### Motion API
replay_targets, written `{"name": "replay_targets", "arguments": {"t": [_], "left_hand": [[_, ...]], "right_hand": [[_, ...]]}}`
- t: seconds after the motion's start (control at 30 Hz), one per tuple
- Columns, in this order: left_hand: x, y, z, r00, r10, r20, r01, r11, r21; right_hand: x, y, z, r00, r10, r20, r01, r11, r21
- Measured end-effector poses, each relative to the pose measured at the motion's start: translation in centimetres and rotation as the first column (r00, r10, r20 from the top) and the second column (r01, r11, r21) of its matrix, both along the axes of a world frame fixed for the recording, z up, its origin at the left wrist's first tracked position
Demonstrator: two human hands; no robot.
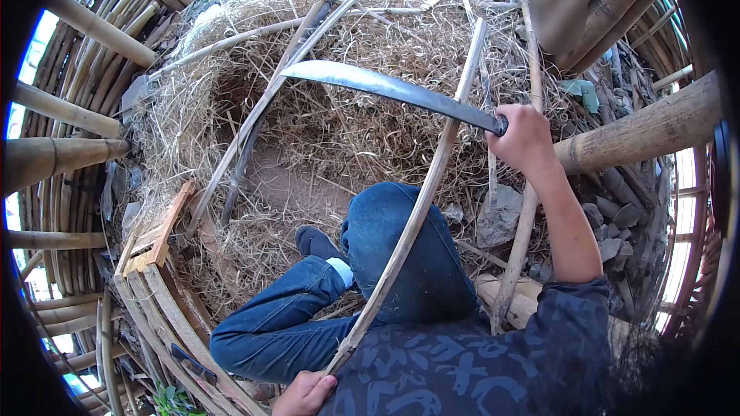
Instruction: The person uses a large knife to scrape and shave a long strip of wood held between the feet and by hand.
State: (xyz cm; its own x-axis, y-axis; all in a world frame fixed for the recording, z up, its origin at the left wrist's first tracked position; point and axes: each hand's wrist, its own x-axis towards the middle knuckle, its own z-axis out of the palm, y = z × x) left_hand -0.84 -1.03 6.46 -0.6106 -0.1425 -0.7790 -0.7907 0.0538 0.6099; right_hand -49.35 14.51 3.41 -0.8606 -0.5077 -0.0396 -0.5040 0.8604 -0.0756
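My left hand (307, 394) is closed around the lower end of a long, slightly bent wooden strip (408, 239), close to my body. The strip slants up across my bent knee, its far end pointing away and to the right. In my right hand (524, 137) is the dark handle of a machete (378, 86), its long curved blade pointing left. The blade crosses the strip in its upper part; I cannot tell if the two touch.
Wood shavings (378, 139) lie heaped ahead. Long strips (262, 100) lean across them at the left. A slatted wooden piece (166, 250) stands at lower left. At right are a pole (518, 254), broken stones (499, 216) and a thick bamboo post (640, 129). Bamboo walls surround me.
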Motion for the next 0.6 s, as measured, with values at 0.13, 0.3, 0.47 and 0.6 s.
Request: {"name": "replay_targets", "arguments": {"t": [0.13,0.3,0.47,0.6], "left_hand": [[1.0,-0.2,0.3,0.999,-0.041,0.018,0.041,0.999,-0.026],[-0.9,-0.3,1.0,0.988,-0.123,0.098,0.132,0.987,-0.090],[1.8,-0.2,-1.3,0.825,-0.457,-0.333,0.286,0.845,-0.453],[1.1,-0.2,-0.6,0.912,-0.411,-0.004,0.393,0.874,-0.286]], "right_hand": [[-5.6,1.3,1.0,0.965,-0.262,0.006,0.262,0.962,-0.080],[-6.0,4.4,1.2,0.952,-0.304,0.042,0.305,0.924,-0.229],[2.4,1.8,1.5,0.990,-0.074,0.117,0.094,0.982,-0.167],[5.5,0.9,1.6,0.981,0.165,0.104,-0.154,0.982,-0.112]]}}
